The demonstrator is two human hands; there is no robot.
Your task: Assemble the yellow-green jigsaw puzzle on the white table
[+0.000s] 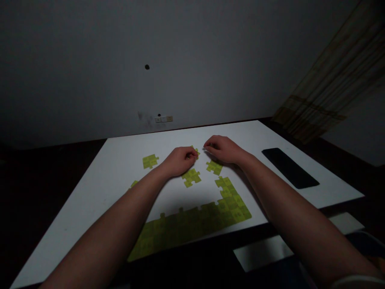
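Note:
My left hand (179,159) rests on the white table (114,168), fingers curled around a yellow-green puzzle piece (195,151) that peeks out at its fingertips. My right hand (221,149) lies just to the right, fingers bent down and pressed together; what is under them is hidden. Loose yellow-green pieces lie nearby: one (191,177) below my left hand, one (214,167) under my right wrist, one (150,161) farther left. A joined L-shaped section of puzzle (210,214) runs along the table's near edge and up its right side.
A black phone (289,167) lies flat on the table's right part. A wall with a small socket plate (164,119) stands behind the table. A curtain (333,88) hangs at the right. White sheets (261,253) lie below the table's near edge.

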